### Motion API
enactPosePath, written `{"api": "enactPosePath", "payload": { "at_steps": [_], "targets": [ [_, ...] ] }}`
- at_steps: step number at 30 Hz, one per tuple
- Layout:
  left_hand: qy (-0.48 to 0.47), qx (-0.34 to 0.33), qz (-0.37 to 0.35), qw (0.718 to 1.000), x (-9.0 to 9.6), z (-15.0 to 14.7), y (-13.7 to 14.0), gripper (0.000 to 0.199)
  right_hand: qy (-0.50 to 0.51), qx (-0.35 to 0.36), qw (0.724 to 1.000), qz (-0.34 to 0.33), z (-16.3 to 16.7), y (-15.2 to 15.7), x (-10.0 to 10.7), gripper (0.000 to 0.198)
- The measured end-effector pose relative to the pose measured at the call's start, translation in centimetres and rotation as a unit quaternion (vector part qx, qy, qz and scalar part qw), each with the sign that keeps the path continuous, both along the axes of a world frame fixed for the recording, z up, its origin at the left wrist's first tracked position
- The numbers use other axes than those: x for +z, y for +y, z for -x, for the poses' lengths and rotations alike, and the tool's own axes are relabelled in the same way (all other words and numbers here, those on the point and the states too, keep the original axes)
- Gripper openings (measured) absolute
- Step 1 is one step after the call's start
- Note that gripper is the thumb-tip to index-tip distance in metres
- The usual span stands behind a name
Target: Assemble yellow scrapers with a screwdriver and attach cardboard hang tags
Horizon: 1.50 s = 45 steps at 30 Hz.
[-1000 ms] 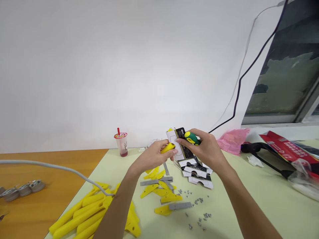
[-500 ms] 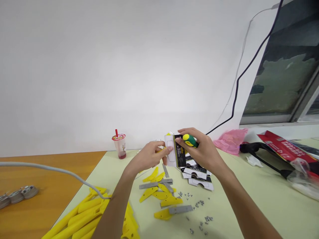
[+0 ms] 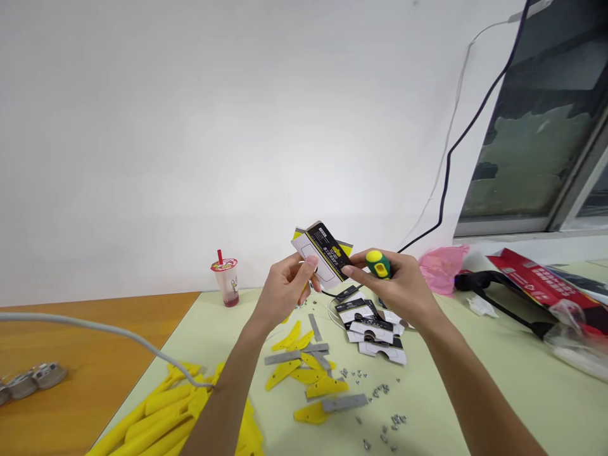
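Between my two hands, above the table, a black-and-white packaging card (image 3: pixel 323 253) is held tilted. My left hand (image 3: pixel 285 286) pinches its lower left side, thumb in front. My right hand (image 3: pixel 401 288) keeps a screwdriver with a green and yellow handle (image 3: pixel 379 265) in the palm, its thumb and finger touching the card's right corner. Behind the card shows a yellow piece (image 3: pixel 346 248) with a grey edge, mostly hidden. Below lie yellow blade holders (image 3: pixel 310 375) and grey metal blades (image 3: pixel 344 402). More packaging cards (image 3: pixel 373 329) lie piled beneath my right hand.
Loose screws (image 3: pixel 380 390) are scattered right of the blades. Yellow handles (image 3: pixel 161 415) are heaped at front left, with a grey cable (image 3: pixel 118 334) across them. A drink cup (image 3: pixel 227 284) stands by the wall. A pink plastic bag (image 3: pixel 444 269) and red packaging (image 3: pixel 546 285) lie at right.
The card has been raised and turned to a slant, and more of the yellow piece behind it shows. Both hands have shifted slightly; the screwdriver remains in my right hand.
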State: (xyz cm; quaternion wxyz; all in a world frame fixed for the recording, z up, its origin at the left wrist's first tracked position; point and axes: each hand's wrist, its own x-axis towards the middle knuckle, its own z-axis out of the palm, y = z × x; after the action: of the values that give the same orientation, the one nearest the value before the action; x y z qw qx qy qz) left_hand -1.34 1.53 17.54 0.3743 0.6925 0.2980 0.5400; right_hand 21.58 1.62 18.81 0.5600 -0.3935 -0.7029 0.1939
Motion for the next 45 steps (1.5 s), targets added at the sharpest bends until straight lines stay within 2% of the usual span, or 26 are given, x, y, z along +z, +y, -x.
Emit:
{"api": "enactPosePath", "payload": {
  "at_steps": [4, 8, 14, 21, 25, 30, 36, 41, 43, 45],
  "targets": [
    [0.047, -0.02, 0.034, 0.998, 0.0, 0.3, 0.1, 0.051, -0.002, -0.034, 0.999, -0.01, -0.2, 0.3, 0.1, 0.04],
    [0.086, -0.016, 0.06, 0.994, 0.2, 0.7, 0.1, 0.053, -0.006, -0.037, 0.999, -0.009, -0.1, 0.5, 0.1, 0.039],
    [0.119, 0.015, 0.052, 0.991, 0.6, 1.1, -0.1, 0.056, 0.022, -0.052, 0.998, -0.013, 0.1, 0.5, -0.1, 0.038],
    [0.104, 0.022, 0.034, 0.994, 0.7, 0.7, -0.6, 0.045, 0.045, -0.084, 0.994, -0.049, 0.6, 0.2, 0.0, 0.038],
    [0.109, 0.014, 0.034, 0.993, 0.8, 0.7, -0.8, 0.045, 0.065, -0.09, 0.993, -0.048, 0.9, -0.1, 0.1, 0.037],
    [0.126, 0.019, 0.016, 0.992, 0.7, 0.3, -1.0, 0.053, 0.066, -0.065, 0.995, -0.032, 0.8, -0.4, 0.3, 0.035],
    [0.053, 0.029, 0.011, 0.998, 0.3, -2.2, -1.6, 0.059, 0.069, -0.031, 0.997, 0.006, 0.5, -1.2, 0.6, 0.047],
    [0.083, -0.05, 0.021, 0.995, -0.1, -3.4, -2.4, 0.053, 0.084, -0.078, 0.993, 0.001, -2.4, -2.6, 0.3, 0.046],
    [0.103, -0.05, 0.004, 0.993, 0.0, -3.0, -2.4, 0.054, 0.072, -0.12, 0.99, 0.0, -4.9, -3.1, 0.3, 0.05],
    [0.103, -0.028, -0.011, 0.994, 0.2, -2.3, -2.2, 0.057, 0.046, -0.172, 0.984, 0.03, -7.9, -3.4, 0.5, 0.056]
  ]
}}
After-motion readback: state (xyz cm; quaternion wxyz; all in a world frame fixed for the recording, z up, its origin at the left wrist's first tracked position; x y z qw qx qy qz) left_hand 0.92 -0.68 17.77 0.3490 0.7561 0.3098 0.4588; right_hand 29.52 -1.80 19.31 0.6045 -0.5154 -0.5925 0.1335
